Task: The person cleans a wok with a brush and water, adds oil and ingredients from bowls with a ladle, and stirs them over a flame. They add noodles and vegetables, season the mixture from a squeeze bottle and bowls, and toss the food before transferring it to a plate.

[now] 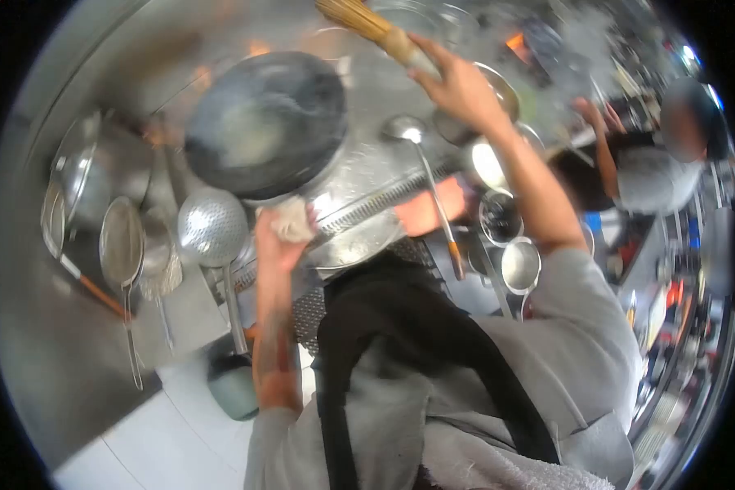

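Observation:
A large dark wok (pixel 302 147) sits over the range, its inside hazy with a pale patch near the middle. My left hand (pixel 279 245) is closed around a folded light cloth (pixel 292 219) at the wok's near rim; any wok handle under the cloth is hidden. Up and to the right, my right hand (pixel 459 88) grips a bamboo wok brush (pixel 367 23) by its bound end, bristles pointing up and left, apart from the wok. A ladle (pixel 423 155) with a wooden-ended handle lies to the right of the wok, below my right hand.
Left of the wok are a perforated skimmer (pixel 212 229), a mesh strainer (pixel 122 245) and a big metal pot (pixel 110 167). Several bowls, including a white one (pixel 521 265), line the right. Flames show behind the wok. A co-worker (pixel 653 171) stands at the far right.

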